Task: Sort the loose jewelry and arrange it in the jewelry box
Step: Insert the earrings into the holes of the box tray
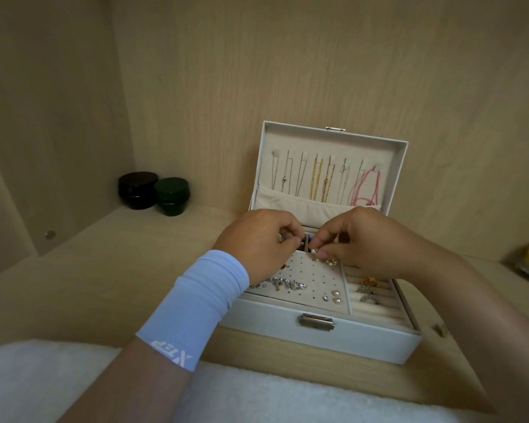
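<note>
Spanning the whole view, a pale wooden shelf (135, 270) with matching walls carries everything, and a white fluffy cloth (58, 377) lies along its near edge. The jewelry box (364, 340) sits right of centre, its metal clasp (316, 322) facing the person. Its lid (400, 166) is propped upright, so the necklaces (316, 178) and a pink cord (368, 187) hang straight from their hooks into the pocket below, probably to stop them tangling.

Both hands hover over the back of the tray, close together. The right hand (367, 239) pinches a small pearl-and-gold earring (313, 251) between thumb and fingertip, just above the perforated panel (312, 279), apparently to seat its post in a hole. The left hand (257, 242) has its fingers curled with the tips pressed together. Whether they hold anything I cannot tell.

A light blue sleeve (196, 306) covers the left wrist. White lettering at its cuff, seen upside down, appears to read XTEP. No other writing is legible.

Two squat lidded jars, one black (137, 189) and one green (171, 195), stand touching in the back left corner, well clear of the work.

On the panel a loose cluster of silvery studs (287, 283) lies unsorted near the left wrist, while pearl studs (336, 296) sit at the front right. Rings are tucked into the ring rolls (376, 303) beside the panel, so that section looks further along.
</note>
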The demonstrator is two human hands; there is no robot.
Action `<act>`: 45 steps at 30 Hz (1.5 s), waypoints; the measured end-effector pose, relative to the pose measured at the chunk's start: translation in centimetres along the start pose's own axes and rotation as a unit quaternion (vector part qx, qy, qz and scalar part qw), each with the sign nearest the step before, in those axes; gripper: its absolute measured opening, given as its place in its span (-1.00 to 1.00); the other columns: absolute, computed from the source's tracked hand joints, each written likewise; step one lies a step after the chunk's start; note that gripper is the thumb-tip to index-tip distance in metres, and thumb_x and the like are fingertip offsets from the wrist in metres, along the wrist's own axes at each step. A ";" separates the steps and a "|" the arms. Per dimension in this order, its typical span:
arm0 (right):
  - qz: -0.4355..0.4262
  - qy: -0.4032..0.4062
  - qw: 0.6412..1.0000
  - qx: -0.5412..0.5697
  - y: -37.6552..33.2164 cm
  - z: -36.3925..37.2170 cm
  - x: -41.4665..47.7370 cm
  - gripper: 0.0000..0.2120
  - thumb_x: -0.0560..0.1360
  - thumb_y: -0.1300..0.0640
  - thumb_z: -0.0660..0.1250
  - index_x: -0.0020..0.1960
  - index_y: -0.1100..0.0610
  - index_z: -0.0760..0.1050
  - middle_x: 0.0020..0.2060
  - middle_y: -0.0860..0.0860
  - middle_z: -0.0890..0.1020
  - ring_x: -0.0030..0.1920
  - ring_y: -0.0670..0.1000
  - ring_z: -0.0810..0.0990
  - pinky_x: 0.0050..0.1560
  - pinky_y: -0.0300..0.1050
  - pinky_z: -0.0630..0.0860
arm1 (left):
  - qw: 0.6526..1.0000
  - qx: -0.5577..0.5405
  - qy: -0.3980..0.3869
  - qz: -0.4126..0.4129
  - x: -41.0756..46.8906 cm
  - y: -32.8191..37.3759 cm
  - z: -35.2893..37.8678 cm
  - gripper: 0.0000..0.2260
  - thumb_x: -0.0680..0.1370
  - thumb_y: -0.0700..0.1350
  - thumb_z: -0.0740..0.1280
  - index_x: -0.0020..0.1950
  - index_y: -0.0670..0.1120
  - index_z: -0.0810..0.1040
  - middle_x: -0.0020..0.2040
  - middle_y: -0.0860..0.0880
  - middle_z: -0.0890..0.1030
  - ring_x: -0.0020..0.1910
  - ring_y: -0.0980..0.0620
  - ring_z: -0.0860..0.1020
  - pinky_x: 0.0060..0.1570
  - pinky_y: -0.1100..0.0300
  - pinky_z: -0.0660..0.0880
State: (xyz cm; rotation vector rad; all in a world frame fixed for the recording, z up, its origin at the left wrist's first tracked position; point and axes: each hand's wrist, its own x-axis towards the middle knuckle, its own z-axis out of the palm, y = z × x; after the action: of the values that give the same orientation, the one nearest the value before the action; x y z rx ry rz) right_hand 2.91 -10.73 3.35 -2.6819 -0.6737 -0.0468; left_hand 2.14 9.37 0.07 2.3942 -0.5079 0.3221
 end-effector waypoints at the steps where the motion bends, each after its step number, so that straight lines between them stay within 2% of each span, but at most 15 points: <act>1: 0.000 0.004 1.000 0.004 0.0 0.1 0.0 -0.90 0.48 0.05 0.50 -0.04 -0.13 0.69 -0.45 -0.44 0.54 -0.35 -0.37 0.51 -0.33 -0.44 0.34 | 1.000 -0.001 -0.002 -0.001 0.0 0.0 0.0 -0.89 0.57 -0.05 0.33 0.03 0.13 0.64 -0.18 0.24 0.56 -0.22 0.27 0.49 -0.18 0.35 0.43; 7: 0.000 0.026 0.999 0.044 0.0 0.4 0.0 -0.93 0.45 0.07 0.53 -0.07 -0.05 0.73 -0.46 -0.40 0.56 -0.37 -0.35 0.53 -0.31 -0.49 0.38 | 1.000 -0.006 -0.005 -0.003 0.0 0.1 0.1 -0.89 0.57 -0.04 0.34 0.01 0.15 0.62 -0.18 0.24 0.56 -0.24 0.27 0.49 -0.21 0.36 0.40; 13: 0.008 0.040 0.998 0.044 0.0 0.6 0.0 -0.97 0.44 0.09 0.55 -0.13 -0.02 0.74 -0.42 -0.36 0.61 -0.38 -0.34 0.54 -0.34 -0.48 0.39 | 1.000 -0.009 -0.006 -0.003 0.0 0.1 0.1 -0.89 0.58 -0.04 0.34 0.02 0.14 0.63 -0.13 0.21 0.59 -0.18 0.27 0.49 -0.14 0.36 0.43; 19: 0.007 0.035 0.999 0.012 -0.2 0.5 -0.1 -0.94 0.41 0.05 0.56 -0.14 -0.09 0.73 -0.34 -0.31 0.66 -0.35 -0.35 0.54 -0.34 -0.46 0.37 | 1.000 -0.023 -0.004 -0.008 0.1 0.2 0.2 -0.88 0.57 -0.06 0.34 0.01 0.13 0.65 -0.18 0.23 0.58 -0.23 0.28 0.49 -0.14 0.35 0.44; 21: 0.006 0.042 0.999 0.019 -0.1 0.7 -0.2 -0.96 0.42 0.05 0.55 -0.14 -0.07 0.73 -0.38 -0.34 0.63 -0.37 -0.35 0.54 -0.36 -0.45 0.35 | 0.999 -0.047 -0.010 -0.018 0.2 0.4 0.3 -0.87 0.56 -0.06 0.35 0.04 0.13 0.66 -0.16 0.22 0.60 -0.21 0.27 0.52 -0.08 0.32 0.48; 23: 0.009 0.062 0.996 0.067 0.0 0.6 -0.3 -0.96 0.43 0.10 0.55 -0.15 -0.03 0.73 -0.40 -0.32 0.63 -0.38 -0.31 0.55 -0.35 -0.46 0.37 | 0.998 -0.049 -0.030 -0.030 0.6 0.7 0.3 -0.84 0.54 -0.03 0.38 0.08 0.15 0.66 -0.10 0.19 0.65 -0.13 0.25 0.56 -0.01 0.28 0.52; 25: 0.016 0.092 0.986 0.135 0.2 0.4 -0.2 -0.94 0.42 0.15 0.55 -0.17 0.00 0.73 -0.34 -0.22 0.69 -0.35 -0.26 0.60 -0.28 -0.42 0.45 | 0.997 -0.053 -0.044 -0.040 1.0 1.0 0.5 -0.83 0.52 -0.01 0.42 0.09 0.16 0.67 -0.11 0.19 0.68 -0.13 0.25 0.59 -0.02 0.26 0.55; 28: 0.028 0.127 0.963 0.236 0.6 -0.1 -0.2 -0.94 0.39 0.20 0.57 -0.16 0.09 0.73 -0.28 -0.06 0.74 -0.22 -0.10 0.70 -0.11 -0.26 0.62 | 0.990 -0.127 -0.010 -0.054 1.5 1.4 0.6 -0.88 0.47 -0.05 0.49 0.00 0.10 0.71 -0.16 0.16 0.70 -0.13 0.24 0.63 0.00 0.27 0.56; 32: 0.034 0.128 0.931 0.340 0.7 -0.5 -0.2 -0.86 0.36 0.23 0.59 -0.09 0.18 0.71 -0.28 0.01 0.73 -0.26 -0.13 0.66 -0.20 -0.35 0.55 | 0.970 -0.233 0.011 -0.066 1.7 1.8 0.1 -0.87 0.44 -0.15 0.53 -0.02 -0.02 0.72 -0.13 0.07 0.73 -0.07 0.18 0.67 0.08 0.24 0.57; 34: 0.029 0.132 0.934 0.331 0.8 -0.7 -0.2 -0.85 0.34 0.22 0.60 -0.12 0.15 0.71 -0.30 -0.01 0.72 -0.29 -0.16 0.64 -0.22 -0.36 0.54 | 0.964 -0.254 0.012 -0.073 1.7 2.2 0.1 -0.86 0.46 -0.17 0.50 0.00 -0.02 0.72 -0.12 0.10 0.72 -0.09 0.21 0.66 0.01 0.33 0.55; 36: 0.013 0.143 0.944 0.298 0.8 -0.9 -0.3 -0.87 0.33 0.19 0.61 -0.16 0.09 0.71 -0.28 -0.02 0.72 -0.30 -0.14 0.63 -0.19 -0.29 0.58 | 0.950 -0.293 -0.010 -0.107 1.5 2.8 -0.2 -0.86 0.52 -0.14 0.43 0.06 0.00 0.71 -0.19 0.13 0.70 -0.24 0.22 0.63 -0.24 0.40 0.50; 37: 0.004 0.149 0.946 0.288 0.8 -0.9 -0.2 -0.87 0.32 0.18 0.62 -0.18 0.08 0.71 -0.27 -0.02 0.72 -0.31 -0.13 0.61 -0.20 -0.26 0.59 | 0.932 -0.335 -0.030 -0.135 1.5 3.0 -0.4 -0.85 0.56 -0.12 0.39 0.08 0.00 0.71 -0.22 0.11 0.69 -0.30 0.18 0.59 -0.35 0.36 0.44; 39: -0.015 0.169 0.945 0.279 0.9 -1.0 -0.2 -0.86 0.32 0.17 0.62 -0.18 0.04 0.71 -0.25 -0.03 0.72 -0.36 -0.15 0.55 -0.26 -0.27 0.53 | 0.904 -0.391 -0.050 -0.168 1.5 3.2 -0.7 -0.84 0.58 -0.09 0.35 0.09 -0.01 0.70 -0.18 -0.01 0.68 -0.27 0.08 0.52 -0.36 0.27 0.37; 43: -0.032 0.178 0.953 0.245 1.2 -1.4 -0.4 -0.79 0.35 0.14 0.62 -0.06 -0.05 0.69 -0.22 -0.08 0.71 -0.41 -0.27 0.52 -0.30 -0.44 0.40 | 0.913 -0.367 -0.033 -0.177 1.7 3.4 -0.2 -0.88 0.54 -0.11 0.42 0.01 0.06 0.72 -0.17 -0.09 0.65 -0.19 -0.05 0.47 -0.31 0.21 0.38; 45: -0.029 0.163 0.962 0.216 1.2 -1.6 -0.4 -0.80 0.39 0.13 0.59 -0.03 -0.05 0.70 -0.23 -0.12 0.70 -0.36 -0.31 0.56 -0.26 -0.46 0.40 | 0.918 -0.352 -0.025 -0.179 1.8 3.6 -0.2 -0.87 0.54 -0.11 0.42 0.07 0.03 0.68 -0.22 -0.05 0.65 -0.23 -0.01 0.48 -0.28 0.19 0.40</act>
State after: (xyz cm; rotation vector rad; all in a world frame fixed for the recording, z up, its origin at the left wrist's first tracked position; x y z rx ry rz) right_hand 3.21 -12.43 4.35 -2.1688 -0.5772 -0.3124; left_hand 2.11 6.46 2.85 1.7368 -0.1513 -0.0847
